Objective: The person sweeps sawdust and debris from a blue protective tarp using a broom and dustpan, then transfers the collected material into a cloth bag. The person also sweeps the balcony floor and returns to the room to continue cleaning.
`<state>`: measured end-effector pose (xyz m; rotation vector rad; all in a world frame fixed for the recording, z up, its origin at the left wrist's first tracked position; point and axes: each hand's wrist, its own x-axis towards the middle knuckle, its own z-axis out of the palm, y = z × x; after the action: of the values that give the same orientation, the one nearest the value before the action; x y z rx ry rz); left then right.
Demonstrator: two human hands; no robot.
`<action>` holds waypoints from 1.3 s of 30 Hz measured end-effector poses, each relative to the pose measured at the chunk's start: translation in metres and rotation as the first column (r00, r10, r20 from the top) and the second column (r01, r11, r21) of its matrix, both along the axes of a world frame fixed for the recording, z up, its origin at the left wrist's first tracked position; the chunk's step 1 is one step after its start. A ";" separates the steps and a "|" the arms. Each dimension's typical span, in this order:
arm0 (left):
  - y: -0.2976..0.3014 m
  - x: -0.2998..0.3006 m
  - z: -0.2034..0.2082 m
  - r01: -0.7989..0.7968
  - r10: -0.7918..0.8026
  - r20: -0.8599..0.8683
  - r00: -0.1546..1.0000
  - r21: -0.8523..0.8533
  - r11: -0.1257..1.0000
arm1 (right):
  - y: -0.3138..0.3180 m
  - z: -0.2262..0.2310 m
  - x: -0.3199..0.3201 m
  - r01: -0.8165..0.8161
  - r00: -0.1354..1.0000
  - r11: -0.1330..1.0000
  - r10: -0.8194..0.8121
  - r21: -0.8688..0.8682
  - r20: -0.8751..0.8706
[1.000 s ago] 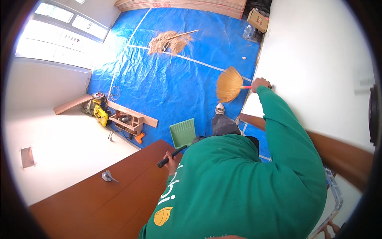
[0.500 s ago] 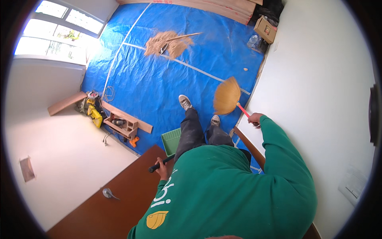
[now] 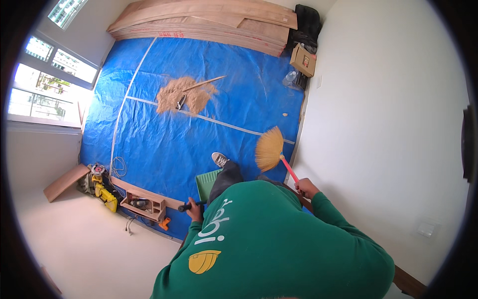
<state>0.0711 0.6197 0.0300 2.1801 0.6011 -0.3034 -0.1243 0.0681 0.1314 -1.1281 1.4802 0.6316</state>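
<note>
Right of centre, the person's right hand [image 3: 307, 188] has its fingers wrapped around the red handle of a broom [image 3: 270, 150], straw head fanned over the blue tarp [image 3: 239, 94]. At lower centre-left, the left hand [image 3: 195, 211] grips the black handle of a green dustpan [image 3: 206, 182]. Since half a second ago, the door's lever handle has left the lower left — and the sawdust pile [image 3: 172, 93] sits lower in the frame.
</note>
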 end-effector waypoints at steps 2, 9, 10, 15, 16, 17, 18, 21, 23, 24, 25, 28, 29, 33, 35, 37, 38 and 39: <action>-0.007 0.045 -0.011 -0.170 0.167 -0.032 0.985 -0.237 0.957 | 0.000 0.026 0.006 0.026 0.999 0.999 -0.024 -0.036 0.045; 0.028 0.135 0.002 -0.099 0.095 -0.031 0.995 -0.267 0.958 | -0.019 0.083 0.053 0.038 0.999 0.949 -0.026 -0.312 0.041; 0.028 0.146 0.006 -0.155 0.140 -0.077 0.987 -0.258 0.954 | -0.027 0.076 0.068 -0.044 0.999 0.927 0.042 -0.373 -0.013; 0.023 0.190 0.047 -0.168 0.175 0.003 0.985 -0.255 0.952 | -0.092 -0.027 0.158 -0.282 0.959 0.821 0.244 -0.496 -0.142; 0.022 0.198 0.060 -0.152 0.158 0.003 0.987 -0.268 0.951 | -0.105 -0.054 0.181 -0.321 0.946 0.828 0.259 -0.459 -0.195; 0.023 0.206 0.078 -0.136 0.143 0.006 0.990 -0.279 0.951 | -0.116 -0.079 0.203 -0.311 0.949 0.843 0.257 -0.438 -0.180; 0.018 0.219 0.089 -0.150 0.151 -0.017 0.988 -0.268 0.952 | -0.127 -0.106 0.233 -0.334 0.936 0.854 0.251 -0.400 -0.247; 0.018 0.235 0.141 -0.016 0.002 -0.192 0.981 -0.068 0.998 | -0.153 -0.166 0.323 -0.298 0.953 0.873 0.295 -0.386 -0.068; 0.013 0.246 0.153 -0.186 0.175 -0.091 0.980 -0.139 0.973 | -0.165 -0.194 0.389 -0.480 0.864 0.792 0.501 -0.376 -0.049; 0.009 0.251 0.153 -0.344 0.344 -0.050 0.938 -0.268 0.900 | -0.170 -0.202 0.424 -0.514 0.849 0.798 0.525 -0.315 -0.056; 0.013 0.259 0.159 0.060 -0.059 -0.012 0.998 0.098 0.993 | -0.168 -0.205 0.454 -0.507 0.853 0.823 0.522 -0.256 -0.011; 0.010 0.277 0.155 0.103 -0.097 -0.054 0.994 0.110 0.989 | -0.139 -0.187 0.532 -0.080 0.992 0.989 0.092 -0.124 0.092; 0.007 0.284 0.152 -0.139 0.137 -0.026 0.990 -0.121 0.983 | -0.129 -0.176 0.552 -0.082 0.990 0.994 0.090 -0.078 0.105; -0.013 0.317 0.143 -0.358 0.358 -0.059 0.932 -0.316 0.879 | -0.090 -0.135 0.609 -0.222 0.970 0.974 0.224 -0.036 0.094; -0.017 0.336 0.136 -0.362 0.365 -0.042 0.930 -0.279 0.890 | -0.075 -0.119 0.625 -0.292 0.952 0.956 0.292 -0.012 0.093; -0.012 0.357 0.126 -0.331 0.338 -0.025 0.941 -0.278 0.902 | -0.060 -0.106 0.634 -0.377 0.919 0.926 0.373 0.005 0.130; -0.006 0.369 0.120 -0.340 0.344 -0.030 0.938 -0.266 0.902 | -0.053 -0.098 0.636 -0.405 0.907 0.914 0.402 0.002 0.129; -0.002 0.382 0.110 -0.340 0.367 0.040 0.930 -0.290 0.894 | -0.046 -0.091 0.636 -0.431 0.894 0.902 0.425 0.010 0.144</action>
<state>0.4530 0.6180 0.1400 1.7623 0.8343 -0.0815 0.5114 0.0218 0.0407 -1.4524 1.0970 0.8623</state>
